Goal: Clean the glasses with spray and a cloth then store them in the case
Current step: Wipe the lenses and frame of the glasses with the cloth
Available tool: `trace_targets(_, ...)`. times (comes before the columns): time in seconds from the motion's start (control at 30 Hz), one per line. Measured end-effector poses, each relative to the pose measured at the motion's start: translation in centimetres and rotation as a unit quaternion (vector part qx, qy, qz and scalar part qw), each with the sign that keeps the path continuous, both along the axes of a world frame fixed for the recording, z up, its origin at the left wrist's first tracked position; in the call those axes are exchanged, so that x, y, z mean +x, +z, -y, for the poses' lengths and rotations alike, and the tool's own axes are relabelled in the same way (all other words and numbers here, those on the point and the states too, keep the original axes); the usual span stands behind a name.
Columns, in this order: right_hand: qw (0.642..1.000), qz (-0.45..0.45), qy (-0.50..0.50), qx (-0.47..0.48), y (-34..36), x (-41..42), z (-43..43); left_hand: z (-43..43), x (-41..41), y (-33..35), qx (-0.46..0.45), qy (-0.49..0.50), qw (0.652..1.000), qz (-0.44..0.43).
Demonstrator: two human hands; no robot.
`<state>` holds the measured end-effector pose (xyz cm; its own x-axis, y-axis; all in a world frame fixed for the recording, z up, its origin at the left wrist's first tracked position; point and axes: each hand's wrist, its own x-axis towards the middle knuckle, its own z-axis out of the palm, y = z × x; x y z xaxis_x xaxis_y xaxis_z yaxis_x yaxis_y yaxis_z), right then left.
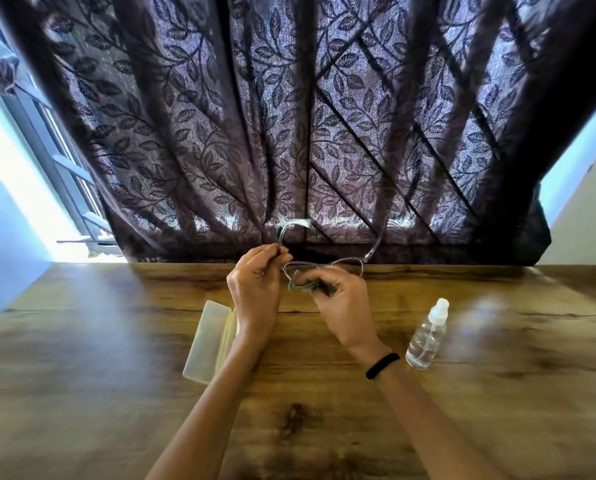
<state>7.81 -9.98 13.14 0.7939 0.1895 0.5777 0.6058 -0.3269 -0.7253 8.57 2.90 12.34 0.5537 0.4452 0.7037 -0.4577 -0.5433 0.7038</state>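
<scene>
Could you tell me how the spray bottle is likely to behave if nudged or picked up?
The spray bottle stands upright on the table, tall and narrow, so a sideways nudge would probably tip it. Its round body might then roll. Small and clear, it likely lifts easily, though smooth walls could be slippery.

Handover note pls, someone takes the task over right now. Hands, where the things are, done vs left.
Left hand: fingers pinch the glasses by one temple, held up above the table's far edge, temples unfolded.
Right hand: grips the cloth, pressed to one lens.
Spray bottle: upright on the table, cap on, beside the right wrist.
Case: on the table by the left forearm, appears open.
Done: wiping under way; whether spray was used cannot be told.
Left: finish both lenses, fold temples, put glasses in case, close it.
</scene>
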Motion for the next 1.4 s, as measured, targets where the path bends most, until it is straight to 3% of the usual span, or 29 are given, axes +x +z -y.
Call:
trace_targets(0.1, 0.996, -0.051, 0.021, 0.068, 0.1, 0.2, 0.9, -0.2, 0.1, 0.2, 0.033, 0.014, 0.999, 0.002)
trace_targets(0.3, 0.975, 0.082, -0.202, 0.043, -0.2, 1.5, 3.8, -0.6, -0.1, 0.5, 0.024, 0.007, 1.000, 0.003)
trace_targets(0.37, 0.968, 0.120, -0.222, 0.008, -0.1, 2.1, 4.3, -0.4, -0.1, 0.5, 0.019, -0.001, 1.000, 0.002)
trace_targets(0.5, 0.964, 0.126, -0.206, -0.113, -0.7, 2.6, 4.0, 0.0, -0.2, 0.8, -0.006, -0.012, 1.000, 0.001)
trace_targets(0.6, 0.968, 0.113, -0.170, -0.147, -1.7, 2.4, 3.7, -0.1, -0.1, 0.9, -0.020, -0.011, 1.000, -0.003)
trace_targets(0.93, 0.980, 0.098, -0.102, -0.137, -2.3, 1.5, 2.6, -0.3, 0.2, 0.3, -0.065, -0.032, 0.997, -0.003)
trace_targets(1.23, 0.959, 0.115, -0.185, -0.180, -1.4, 1.9, 3.5, -0.2, 0.2, 0.6, -0.061, -0.035, 0.998, 0.005)
trace_targets(1.4, 0.964, 0.115, -0.176, -0.160, -1.3, 1.6, 3.3, -0.1, 0.1, 0.9, -0.044, -0.028, 0.998, 0.022)
